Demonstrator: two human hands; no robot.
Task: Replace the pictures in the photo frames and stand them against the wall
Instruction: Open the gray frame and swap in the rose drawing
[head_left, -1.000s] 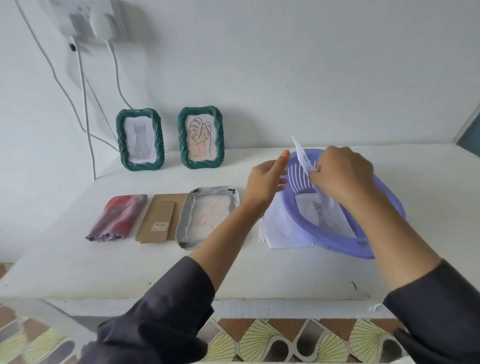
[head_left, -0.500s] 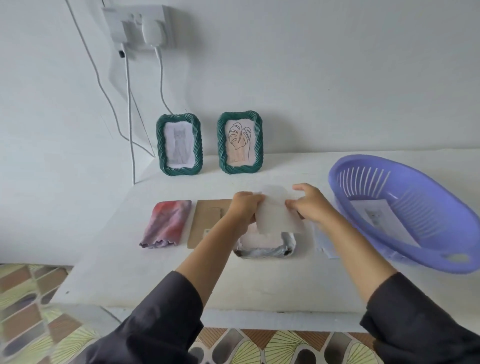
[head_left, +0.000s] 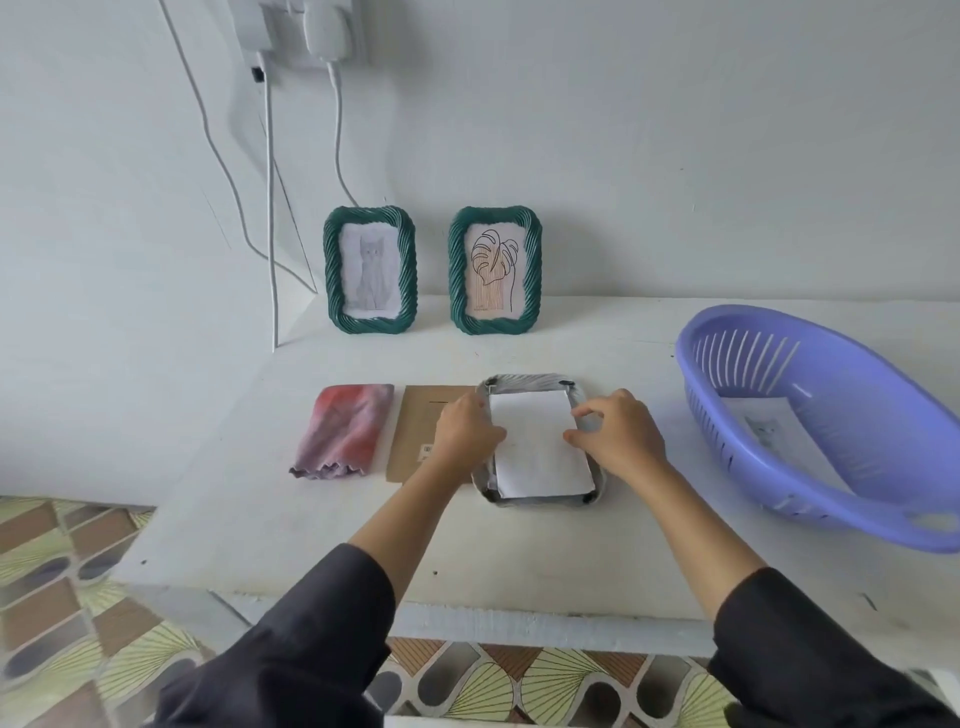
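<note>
Lowered into the face-down frame (head_left: 530, 382), the picture (head_left: 537, 452) is lying lengthwise away from me, left hand (head_left: 467, 431) and right hand (head_left: 621, 439) fingers holding its sides.

White wall (head_left: 649, 135), white table (head_left: 291, 540), patterned floor tiles (head_left: 57, 597), plugged socket (head_left: 291, 31)

table (head_left: 519, 545) | cat frame (head_left: 369, 271) | leaf frame (head_left: 495, 270) | cloth (head_left: 345, 430) | cardboard (head_left: 421, 415) | grey frame (head_left: 540, 505), perhaps face-down | basket (head_left: 748, 353)
</note>
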